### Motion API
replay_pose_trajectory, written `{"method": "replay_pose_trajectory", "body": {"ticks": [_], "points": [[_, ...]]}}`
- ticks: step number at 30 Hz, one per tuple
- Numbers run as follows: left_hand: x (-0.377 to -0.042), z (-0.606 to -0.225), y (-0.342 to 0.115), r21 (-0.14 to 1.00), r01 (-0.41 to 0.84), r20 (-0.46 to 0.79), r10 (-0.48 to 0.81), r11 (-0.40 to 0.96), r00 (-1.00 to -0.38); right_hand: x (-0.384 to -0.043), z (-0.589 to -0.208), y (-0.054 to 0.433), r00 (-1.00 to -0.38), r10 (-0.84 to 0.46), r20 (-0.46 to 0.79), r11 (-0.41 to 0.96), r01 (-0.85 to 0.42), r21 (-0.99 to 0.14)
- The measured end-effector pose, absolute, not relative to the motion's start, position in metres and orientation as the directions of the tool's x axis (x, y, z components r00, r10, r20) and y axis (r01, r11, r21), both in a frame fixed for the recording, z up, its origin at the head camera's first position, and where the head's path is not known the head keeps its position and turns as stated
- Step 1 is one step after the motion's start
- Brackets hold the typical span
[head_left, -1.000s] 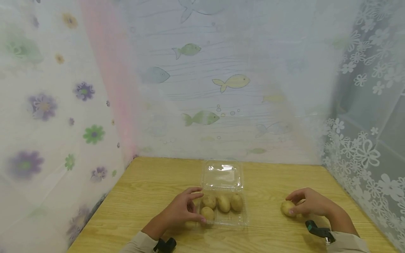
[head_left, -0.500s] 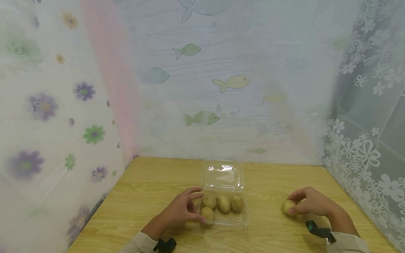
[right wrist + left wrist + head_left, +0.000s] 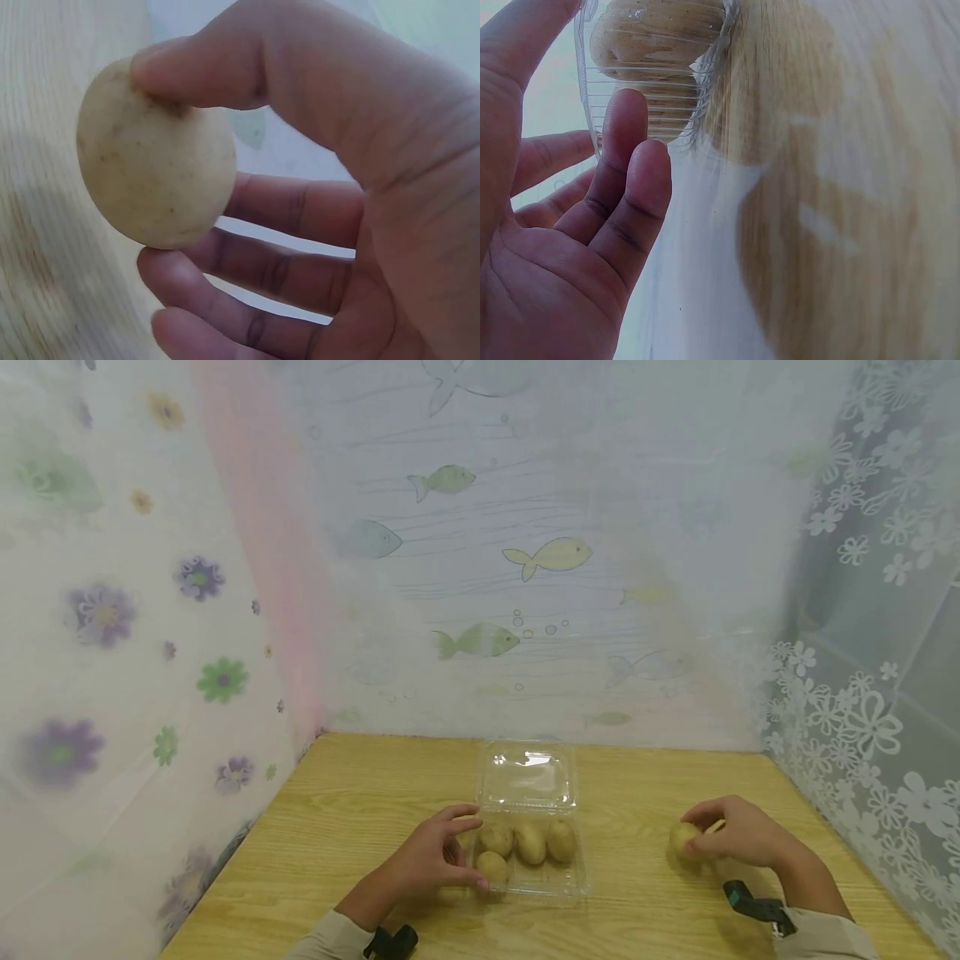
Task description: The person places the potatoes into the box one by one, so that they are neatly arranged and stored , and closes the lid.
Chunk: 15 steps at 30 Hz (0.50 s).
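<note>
A clear plastic clamshell container [image 3: 551, 882] lies open with several potatoes [image 3: 531, 845] in its base. My left hand [image 3: 427, 853] is at its left side, thumb by the front corner and forefinger by the back one, lightly gripping it. In the left wrist view the ribbed wall of the container [image 3: 641, 73] shows beside the fingertips, with the other fingers loosely bent. Well to the right, my right hand [image 3: 742, 835] holds a single potato [image 3: 681, 841], which is low over the table. The right wrist view shows the thumb on top of this potato [image 3: 154, 172] and fingers beneath.
The container's clear lid [image 3: 527, 777] is folded back toward the far side of the wood-grain table [image 3: 375, 777]. Patterned curtains [image 3: 555, 677] enclose the table at the back and on both sides. Bare tabletop lies between the container and the right hand.
My right hand has risen slightly with the potato, and its fingers have shifted a little on it. My left hand and the container stay where they were.
</note>
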State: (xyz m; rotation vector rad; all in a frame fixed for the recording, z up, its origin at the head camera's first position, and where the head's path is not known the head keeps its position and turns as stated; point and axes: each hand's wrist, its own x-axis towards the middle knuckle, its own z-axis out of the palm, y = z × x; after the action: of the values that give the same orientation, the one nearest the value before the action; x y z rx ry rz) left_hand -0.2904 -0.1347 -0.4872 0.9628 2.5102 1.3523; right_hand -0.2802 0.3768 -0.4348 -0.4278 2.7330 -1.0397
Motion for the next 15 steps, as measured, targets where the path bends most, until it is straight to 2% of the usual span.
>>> {"method": "replay_pose_trajectory", "body": {"ticks": [6, 15], "points": [[-0.291, -0.4871, -0.1347, 0.788, 0.475, 0.178, 0.592, 0.393, -0.786, -0.2804, -0.4323, 0.3749, -0.939, -0.344, -0.017, 0.715, -0.25, -0.653], [-0.2915, -0.4883, -0.1351, 0.792, 0.473, 0.177, 0.596, 0.386, -0.783, -0.2781, -0.4248, 0.3681, -0.942, -0.334, -0.015, 0.701, -0.238, -0.673]]}}
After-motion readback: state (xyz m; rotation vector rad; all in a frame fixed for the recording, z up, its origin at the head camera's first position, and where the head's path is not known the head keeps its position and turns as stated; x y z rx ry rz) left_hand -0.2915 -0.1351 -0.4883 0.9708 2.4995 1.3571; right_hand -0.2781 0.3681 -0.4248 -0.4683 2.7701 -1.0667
